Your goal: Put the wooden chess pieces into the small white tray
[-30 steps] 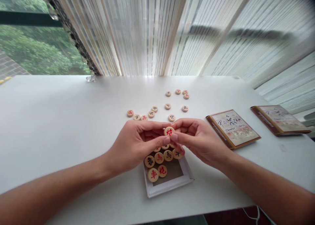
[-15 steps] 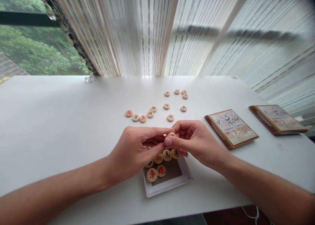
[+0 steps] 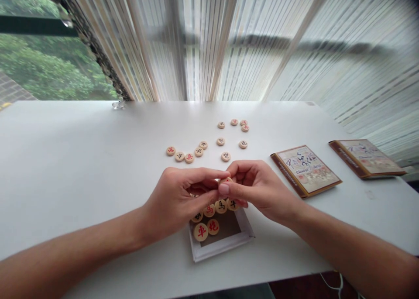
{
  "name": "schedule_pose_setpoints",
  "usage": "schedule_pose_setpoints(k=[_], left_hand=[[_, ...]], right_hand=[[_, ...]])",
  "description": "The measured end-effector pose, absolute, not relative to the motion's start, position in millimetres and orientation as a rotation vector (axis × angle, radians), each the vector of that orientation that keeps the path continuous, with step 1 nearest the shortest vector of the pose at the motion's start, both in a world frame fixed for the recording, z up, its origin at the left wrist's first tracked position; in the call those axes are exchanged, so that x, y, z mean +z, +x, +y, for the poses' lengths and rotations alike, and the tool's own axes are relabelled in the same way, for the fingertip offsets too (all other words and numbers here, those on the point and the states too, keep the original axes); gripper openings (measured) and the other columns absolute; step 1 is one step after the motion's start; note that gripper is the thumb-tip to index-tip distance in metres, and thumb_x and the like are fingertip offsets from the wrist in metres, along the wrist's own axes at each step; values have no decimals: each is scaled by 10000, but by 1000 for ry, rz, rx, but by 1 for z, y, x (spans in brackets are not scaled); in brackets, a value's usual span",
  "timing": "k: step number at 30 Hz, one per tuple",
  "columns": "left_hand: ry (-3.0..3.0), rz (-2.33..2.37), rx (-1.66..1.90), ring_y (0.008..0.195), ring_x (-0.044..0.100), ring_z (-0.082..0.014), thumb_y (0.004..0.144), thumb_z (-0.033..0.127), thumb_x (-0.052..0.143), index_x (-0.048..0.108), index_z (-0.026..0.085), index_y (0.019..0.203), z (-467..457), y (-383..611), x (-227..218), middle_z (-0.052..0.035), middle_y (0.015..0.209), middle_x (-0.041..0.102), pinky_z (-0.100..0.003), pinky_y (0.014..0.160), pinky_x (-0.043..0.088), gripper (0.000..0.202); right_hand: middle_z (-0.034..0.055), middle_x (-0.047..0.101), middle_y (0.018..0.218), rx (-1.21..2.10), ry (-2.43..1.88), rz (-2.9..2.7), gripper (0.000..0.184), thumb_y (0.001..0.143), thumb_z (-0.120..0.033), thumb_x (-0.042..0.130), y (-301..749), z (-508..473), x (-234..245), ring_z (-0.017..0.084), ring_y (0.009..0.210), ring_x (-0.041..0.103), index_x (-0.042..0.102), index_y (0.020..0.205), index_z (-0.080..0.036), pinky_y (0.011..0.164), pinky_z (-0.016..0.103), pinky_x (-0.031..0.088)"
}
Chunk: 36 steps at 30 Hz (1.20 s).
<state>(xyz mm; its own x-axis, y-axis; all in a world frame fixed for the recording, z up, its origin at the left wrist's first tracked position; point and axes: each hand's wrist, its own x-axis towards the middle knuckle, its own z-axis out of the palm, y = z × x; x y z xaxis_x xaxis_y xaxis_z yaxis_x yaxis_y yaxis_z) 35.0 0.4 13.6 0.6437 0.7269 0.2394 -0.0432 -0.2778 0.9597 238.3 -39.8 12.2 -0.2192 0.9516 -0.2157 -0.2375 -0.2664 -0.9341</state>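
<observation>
Above an open white cardboard box [image 3: 225,245], my two hands meet around one round wooden Chinese chess piece [image 3: 225,181] with a red mark, mostly covered by fingers. My right hand [image 3: 258,187] pinches it between thumb and fingers. From the other side, my left hand [image 3: 183,201] closes its thumb and fingertips on it. Inside the box lie several more pieces, among them a red one [image 3: 200,232] and another red one [image 3: 213,226] in the front row, and a black one [image 3: 221,206] behind. My hands hide the back of the box.
Beyond my hands, loose Chinese chess pieces [image 3: 189,158] are scattered on the white table [image 3: 81,159]. Two printed Chinese chess boxes lie at the right, a nearer one [image 3: 306,170] and a farther one [image 3: 366,157]. Striped curtains [image 3: 203,41] hang along the back edge.
Both hands keep their hold on the piece with hardly any movement. The whole view has shifted very slightly.
</observation>
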Motion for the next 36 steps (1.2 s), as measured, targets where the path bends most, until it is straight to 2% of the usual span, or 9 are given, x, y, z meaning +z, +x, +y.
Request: schedule_pose_setpoints(k=[5,10,16,20,25,30,36], left_hand=[[1624,542,796,874,854,-217,913,94,790,808,160,1230,0,37,15,-86,1039,863,-221,793,705,324],[1502,539,783,880,854,-256,876,103,840,823,141,1185,-1,37,17,-100,1005,864,-257,786,718,311],[1312,455,743,938,849,-235,875,54,834,832,176,1182,0,39,17,-79,1033,864,-241,875,701,331],[1276,448,777,874,853,-211,882,33,819,851,202,1136,1,38,20,-49,969,868,-211,824,704,307],[1278,462,799,859,852,-191,861,-2,826,857,216,1111,3,36,21,-33,957,868,-175,803,696,333],[1263,446,797,882,852,-181,918,64,801,840,193,1136,4,37,18,-52,979,870,-171,814,690,256],[1272,476,795,830,847,-155,937,110,798,805,158,1112,4,38,19,-56,941,869,-166,780,686,181]], right_hand=[[-27,635,573,1643,-1047,-1038,364,659,-311,1023,239,-43,16,75,483,539,708,732,-144,447,171,415],[1,675,598,1640,-1005,-1085,312,721,-297,992,240,-44,15,82,494,563,727,752,-134,465,176,441],[4,691,607,1634,-948,-1118,245,775,-276,962,242,-41,12,82,497,582,767,811,-131,478,174,469],[14,728,637,1643,-903,-1118,206,795,-247,952,244,-41,12,72,508,615,800,874,-131,507,158,510],[18,782,707,1689,-841,-1062,220,776,-177,959,244,-41,11,81,549,695,824,949,-162,526,141,570],[11,781,709,1672,-834,-1024,254,722,-126,981,244,-40,10,79,539,689,821,915,-166,513,134,570],[30,771,704,1643,-896,-1062,264,721,-187,993,245,-40,13,83,527,667,817,914,-147,497,144,550]])
